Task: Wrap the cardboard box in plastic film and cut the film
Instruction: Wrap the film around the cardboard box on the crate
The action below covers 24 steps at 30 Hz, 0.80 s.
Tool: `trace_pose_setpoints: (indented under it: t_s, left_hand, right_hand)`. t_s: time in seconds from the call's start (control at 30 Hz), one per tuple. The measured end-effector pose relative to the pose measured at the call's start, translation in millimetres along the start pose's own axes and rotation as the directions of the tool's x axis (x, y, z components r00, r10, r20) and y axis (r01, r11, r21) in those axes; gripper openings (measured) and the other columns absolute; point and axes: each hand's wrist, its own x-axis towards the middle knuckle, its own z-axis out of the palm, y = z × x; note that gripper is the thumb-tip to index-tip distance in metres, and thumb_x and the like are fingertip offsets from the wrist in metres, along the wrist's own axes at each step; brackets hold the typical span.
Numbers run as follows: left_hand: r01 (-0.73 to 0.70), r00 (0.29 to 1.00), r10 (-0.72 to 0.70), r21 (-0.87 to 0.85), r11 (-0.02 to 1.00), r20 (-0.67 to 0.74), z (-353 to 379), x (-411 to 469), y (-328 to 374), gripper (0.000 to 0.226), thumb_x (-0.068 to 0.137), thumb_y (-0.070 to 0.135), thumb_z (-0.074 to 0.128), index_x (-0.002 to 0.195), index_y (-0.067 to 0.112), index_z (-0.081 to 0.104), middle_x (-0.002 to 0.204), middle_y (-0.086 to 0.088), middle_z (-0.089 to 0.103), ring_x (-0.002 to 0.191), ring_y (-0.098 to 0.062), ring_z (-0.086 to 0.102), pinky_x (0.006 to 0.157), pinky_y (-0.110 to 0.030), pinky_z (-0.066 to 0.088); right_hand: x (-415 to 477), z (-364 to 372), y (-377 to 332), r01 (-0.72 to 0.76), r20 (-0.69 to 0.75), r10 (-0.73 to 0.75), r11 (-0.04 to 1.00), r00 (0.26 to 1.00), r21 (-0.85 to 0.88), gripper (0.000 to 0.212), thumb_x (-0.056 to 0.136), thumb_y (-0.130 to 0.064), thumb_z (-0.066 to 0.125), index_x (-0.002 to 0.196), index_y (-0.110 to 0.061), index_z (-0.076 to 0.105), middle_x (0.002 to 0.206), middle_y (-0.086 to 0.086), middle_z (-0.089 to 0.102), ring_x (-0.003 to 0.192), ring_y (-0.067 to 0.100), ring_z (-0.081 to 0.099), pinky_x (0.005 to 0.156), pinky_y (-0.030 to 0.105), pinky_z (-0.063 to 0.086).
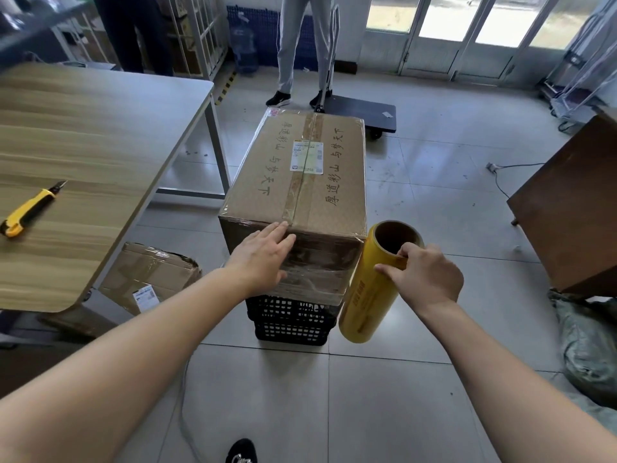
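Looks about midway: film (317, 272) already on the near face of the cardboard box (300, 175) under the flat, open left hand (263, 255), roll (370, 295) gripped at its rim by the right hand (424, 275) just beside, cutting not yet done, knife (26, 210) well off left of the left hand.

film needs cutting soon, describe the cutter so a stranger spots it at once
Start at the wooden table left of the cardboard box. The utility knife lies near its left side. Slim, yellow and black, unlike the fat yellow film roll.
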Motion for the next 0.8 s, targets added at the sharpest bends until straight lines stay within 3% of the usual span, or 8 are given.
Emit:
trace_pose_setpoints:
  t_s: [0.17, 0.3, 0.47, 0.8]
  left_hand:
    - [-0.029, 0.999, 0.028, -0.023, 0.999, -0.031, -6, -13, 5, 0.073, 0.092, 0.033, 0.059, 0.152, 0.016, 0.022, 0.164, -0.008, 0.006, 0.151, -0.022, 0.005, 0.122, -0.037, 0.014]
    - [0.033, 0.999, -0.033, -0.022, 0.999, -0.029, -1, -31, -17, 0.073, 0.091, 0.033, 0.061, 0.151, 0.016, 0.024, 0.164, -0.008, 0.008, 0.151, -0.022, 0.007, 0.122, -0.037, 0.015]
    - [0.132, 0.991, -0.131, -0.019, 0.991, 0.018, 8, -54, -45, 0.074, 0.093, 0.034, 0.059, 0.152, 0.015, 0.020, 0.164, -0.008, 0.008, 0.151, -0.023, 0.006, 0.122, -0.038, 0.014]
    - [0.265, 0.964, -0.265, -0.004, 0.964, 0.008, 7, -93, -97, 0.072, 0.094, 0.036, 0.056, 0.153, 0.017, 0.019, 0.164, -0.006, 0.010, 0.151, -0.021, 0.007, 0.121, -0.038, 0.013]
  right_hand:
    - [3, -1, -19, 0.186, 0.010, -0.186, 0.974, 0.983, -0.129, 0.038, 0.083, -0.058, 0.060, 0.080, -0.020, 0.064, 0.073, 0.001, 0.063, 0.065, 0.022, 0.057, 0.057, 0.025, 0.041]
    - [-2, 5, -41, 0.250, -0.063, -0.258, 0.961, 0.964, -0.116, 0.039, 0.073, -0.048, 0.076, 0.067, -0.011, 0.066, 0.063, 0.006, 0.060, 0.061, 0.027, 0.056, 0.061, 0.032, 0.040]
    - [-7, 5, -71, 0.213, -0.035, -0.212, 0.976, 0.977, 0.036, 0.038, 0.086, -0.050, 0.061, 0.083, -0.012, 0.063, 0.083, 0.004, 0.063, 0.067, 0.019, 0.051, 0.058, 0.026, 0.041]
    - [-8, 6, -113, 0.216, 0.057, -0.217, 0.976, 0.975, 0.025, 0.044, 0.085, -0.056, 0.059, 0.073, -0.014, 0.061, 0.071, 0.003, 0.059, 0.067, 0.023, 0.060, 0.059, 0.032, 0.054]
